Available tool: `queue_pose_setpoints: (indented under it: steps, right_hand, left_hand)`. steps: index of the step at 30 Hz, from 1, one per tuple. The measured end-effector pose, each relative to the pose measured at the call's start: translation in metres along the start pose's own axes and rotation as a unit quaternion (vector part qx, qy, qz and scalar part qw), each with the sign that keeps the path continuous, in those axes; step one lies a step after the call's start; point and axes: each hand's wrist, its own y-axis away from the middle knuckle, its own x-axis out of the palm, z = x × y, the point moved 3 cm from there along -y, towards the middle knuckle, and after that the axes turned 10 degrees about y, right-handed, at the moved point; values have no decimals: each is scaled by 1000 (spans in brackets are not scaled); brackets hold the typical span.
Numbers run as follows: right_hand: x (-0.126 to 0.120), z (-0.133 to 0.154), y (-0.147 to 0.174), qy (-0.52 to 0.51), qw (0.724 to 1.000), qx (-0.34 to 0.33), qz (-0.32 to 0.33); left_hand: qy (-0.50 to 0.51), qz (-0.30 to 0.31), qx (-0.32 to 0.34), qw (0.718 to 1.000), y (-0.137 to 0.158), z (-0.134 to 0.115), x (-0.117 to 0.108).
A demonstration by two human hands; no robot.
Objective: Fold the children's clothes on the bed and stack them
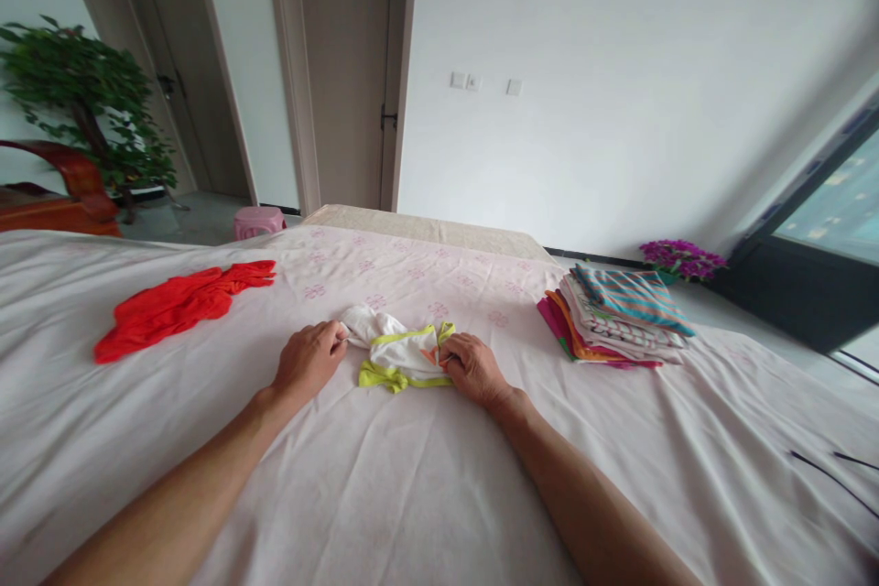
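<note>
A small white garment with yellow-green trim [405,353] lies crumpled on the pale bedsheet [412,476] in front of me. My left hand [313,353] is closed on its white left end. At the other end, my right hand [471,364] grips the cloth beside a bit of orange print. The garment is bunched between the two hands, so its exact kind is unclear. Farther left lies a rumpled red garment [182,304], touched by neither hand. To the right stands a stack of folded clothes [618,316], topped by a blue and orange striped piece.
Beyond the bed stand a pink plastic stool [258,222] and a wooden armchair [65,192] near a leafy plant [89,101]. Purple flowers [679,258] are behind the stack. Thin dark cords [834,481] lie at the right edge.
</note>
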Motion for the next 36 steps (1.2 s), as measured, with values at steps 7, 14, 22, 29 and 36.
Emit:
queue_pose_setpoints:
  steps: [7,14,22,29,36]
  right_hand:
    - [2,-2,1,4,1000,-3,-1]
    - [1,-2,0,3,1000,-6,1]
    - [2,-2,0,3,1000,-8,2]
    - [3,-2,0,-1,1000,-5,0]
    - [2,-1,-1,-2,1000,-9,-3]
  left_hand:
    - [9,1,13,1000,1,2,1]
    - [17,1,21,1000,0,0,1]
    - [19,4,24,1000,0,1,0]
    - [27,5,25,999,0,1,-1]
    - [29,8,22,999,0,1,-1]
